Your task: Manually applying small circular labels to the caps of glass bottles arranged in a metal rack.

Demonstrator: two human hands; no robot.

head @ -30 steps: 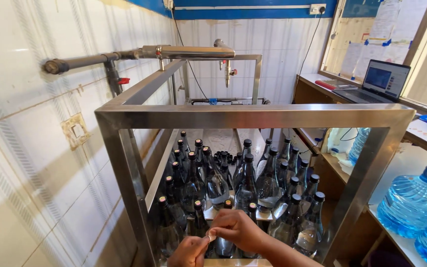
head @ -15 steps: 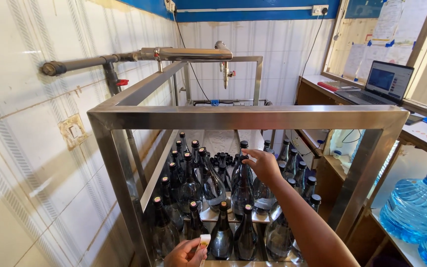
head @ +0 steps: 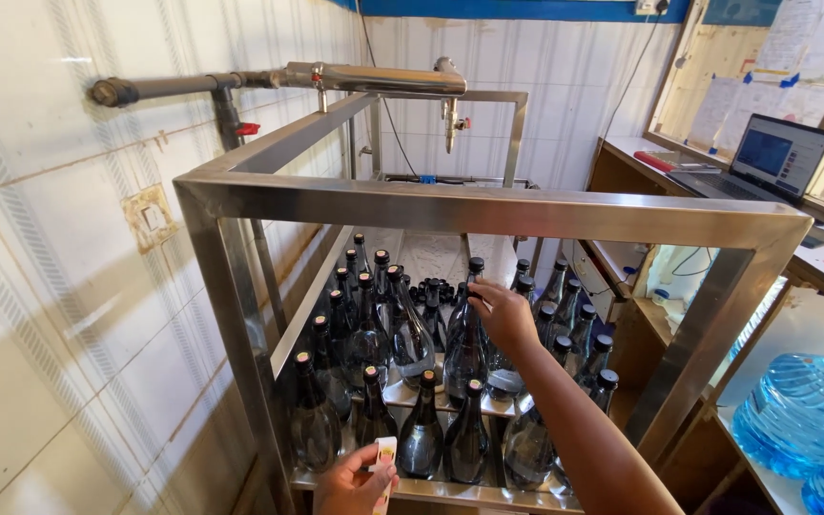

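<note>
My right hand [head: 502,314] reaches into a stainless steel frame [head: 488,213] and closes around the neck of a dark glass bottle [head: 466,355] among several capped bottles standing on the frame's shelf. At the bottom edge, my left hand [head: 355,483] pinches a small white and yellow label strip [head: 385,459] just in front of the nearest row of bottles [head: 422,441]. A cluster of loose black caps [head: 434,292] lies further back on the shelf.
A grey pipe with a steel cylinder [head: 364,78] runs along the tiled wall at left. On the right, a wooden counter holds an open laptop [head: 765,157]. Large blue water jugs [head: 803,412] stand at lower right.
My right hand left the label strip, reached forward into the frame and now grips a bottle neck. My left hand keeps the strip low at the front.
</note>
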